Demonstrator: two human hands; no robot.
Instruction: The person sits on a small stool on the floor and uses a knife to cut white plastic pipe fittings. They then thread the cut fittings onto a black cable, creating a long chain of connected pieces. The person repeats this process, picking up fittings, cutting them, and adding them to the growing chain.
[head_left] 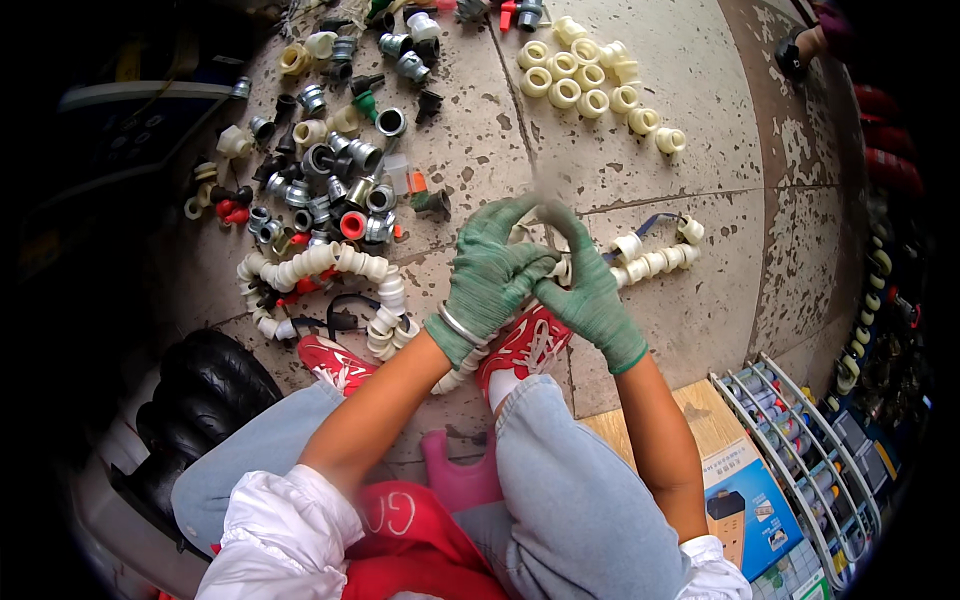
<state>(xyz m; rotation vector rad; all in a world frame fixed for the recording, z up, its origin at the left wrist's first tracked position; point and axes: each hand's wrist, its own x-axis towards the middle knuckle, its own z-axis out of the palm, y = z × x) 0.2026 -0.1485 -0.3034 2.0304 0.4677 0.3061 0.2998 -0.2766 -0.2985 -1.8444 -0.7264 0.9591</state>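
Note:
Both my hands wear green knit gloves and meet above the floor in front of my red shoes. My left hand is closed, its fingers bent toward my right hand, whose thumb and fingers curve inward. A white plastic piece shows partly between them; the gloves hide most of it. To the right of my right hand lies a row of white ring-like fittings, with a dark strap beside it. A longer looped string of white fittings lies left of my left hand and runs under my left wrist.
A heap of metal, black and cream pipe fittings covers the floor at the left. Several cream fittings stand grouped farther off. A white wire rack and a blue box are at my right. Black rounded objects sit at my left knee.

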